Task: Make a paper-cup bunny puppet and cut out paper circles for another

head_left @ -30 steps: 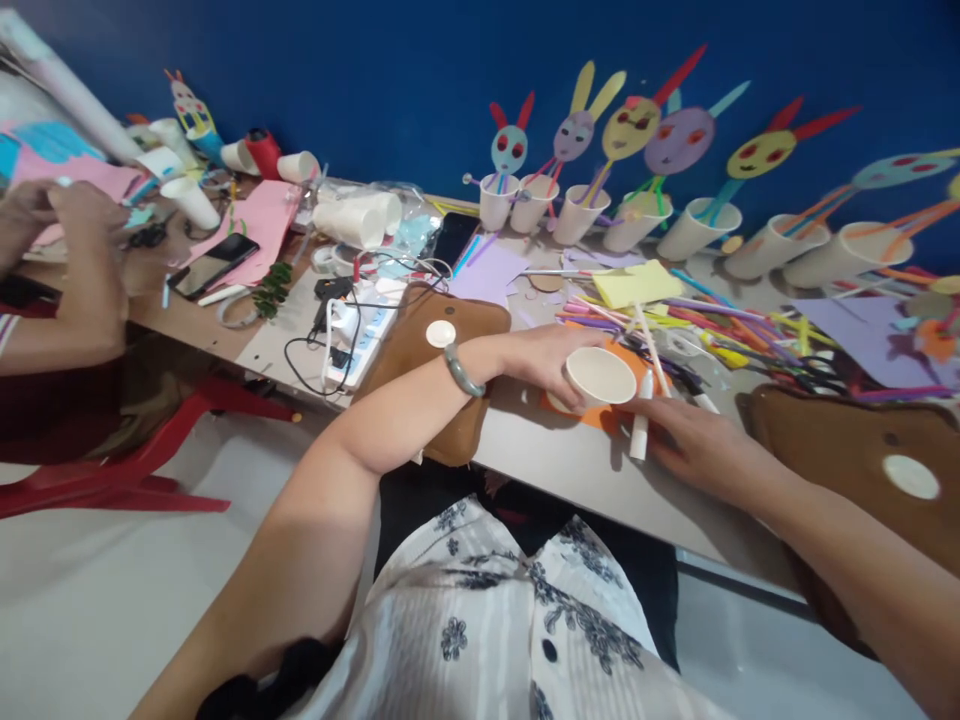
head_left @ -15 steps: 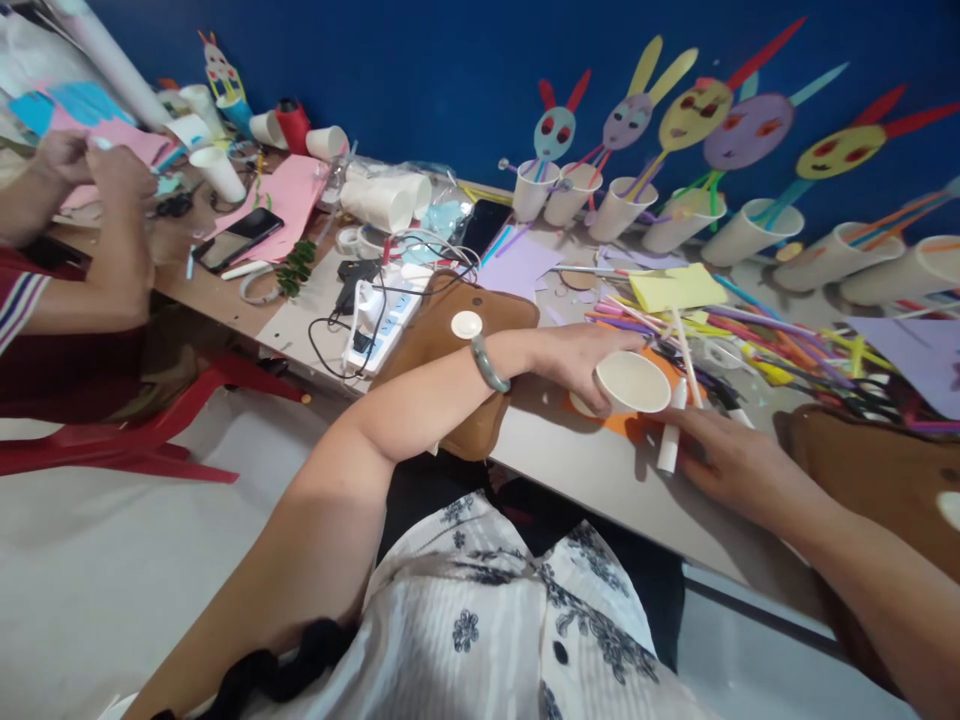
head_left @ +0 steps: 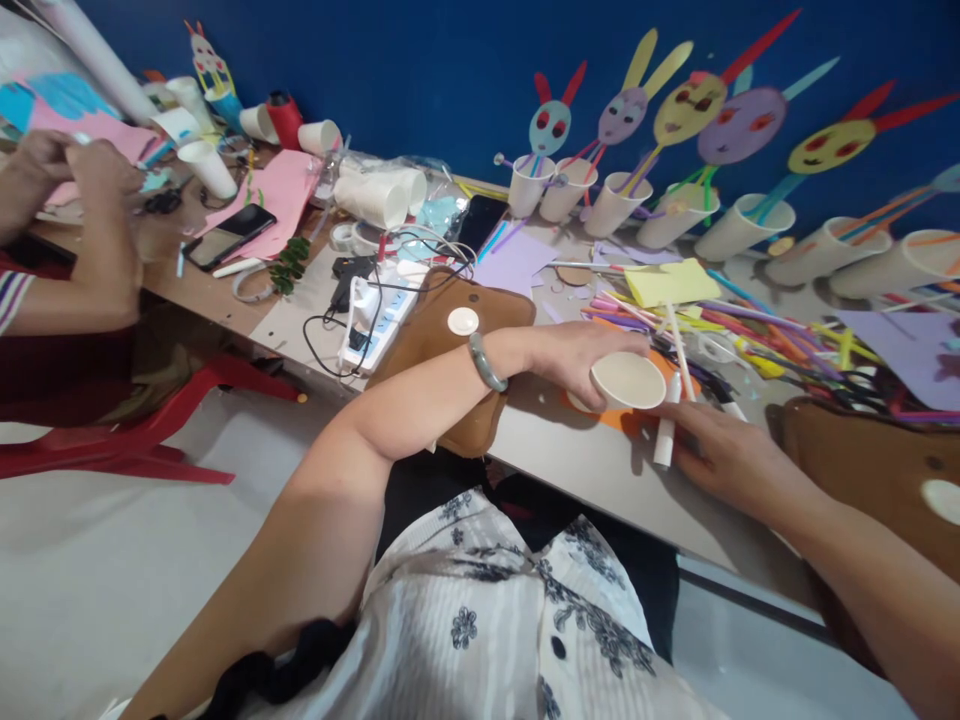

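Note:
My left hand, below a green bangle, is wrapped round a white paper cup whose open mouth faces me. Under the cup lies an orange paper on the table. My right hand holds a white marker between thumb and fingers, close to the cup's right side. A pale stick rises just behind the marker. Coloured pipe cleaners lie in a heap beyond my hands.
Several cups with rabbit faces, one a yellow face, line the blue wall. A power strip with cables and a brown cushion lie left. Another person's hands work at far left, near a phone.
The whole view has shifted slightly, so the table items appear a little further left. Both hands keep their hold on the cup and the marker.

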Demonstrator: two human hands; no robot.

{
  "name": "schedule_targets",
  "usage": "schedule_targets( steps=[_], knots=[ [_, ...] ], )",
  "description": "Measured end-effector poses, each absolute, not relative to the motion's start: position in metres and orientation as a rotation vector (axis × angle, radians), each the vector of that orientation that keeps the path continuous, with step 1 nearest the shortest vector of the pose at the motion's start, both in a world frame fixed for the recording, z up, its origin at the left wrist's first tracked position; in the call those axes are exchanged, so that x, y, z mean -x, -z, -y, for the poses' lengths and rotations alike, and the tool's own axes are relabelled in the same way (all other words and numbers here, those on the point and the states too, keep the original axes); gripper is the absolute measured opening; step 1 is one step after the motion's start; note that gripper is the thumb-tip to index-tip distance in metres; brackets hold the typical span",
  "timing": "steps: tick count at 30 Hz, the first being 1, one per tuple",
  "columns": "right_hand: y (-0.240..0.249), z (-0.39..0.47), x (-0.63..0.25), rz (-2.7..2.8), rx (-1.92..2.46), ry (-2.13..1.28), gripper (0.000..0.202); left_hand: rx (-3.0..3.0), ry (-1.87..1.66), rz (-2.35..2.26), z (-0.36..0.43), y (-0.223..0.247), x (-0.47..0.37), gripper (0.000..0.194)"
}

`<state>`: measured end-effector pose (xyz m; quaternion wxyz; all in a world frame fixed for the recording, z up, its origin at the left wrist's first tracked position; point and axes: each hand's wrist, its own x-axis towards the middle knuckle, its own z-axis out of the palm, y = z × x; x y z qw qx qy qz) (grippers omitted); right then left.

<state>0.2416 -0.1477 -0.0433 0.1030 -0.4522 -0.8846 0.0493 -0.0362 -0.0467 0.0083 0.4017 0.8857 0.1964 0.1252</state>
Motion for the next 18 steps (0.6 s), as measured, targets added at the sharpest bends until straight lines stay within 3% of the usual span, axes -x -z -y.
schedule_targets(
  steps=[18],
  knots=[
    [0.0424, 0.1452, -0.2421, 2.606, 1.302, -0.190, 0.036, -2.178, -0.301, -0.528, 0.0483, -0.0107, 0.0367, 0.047]
  ],
)
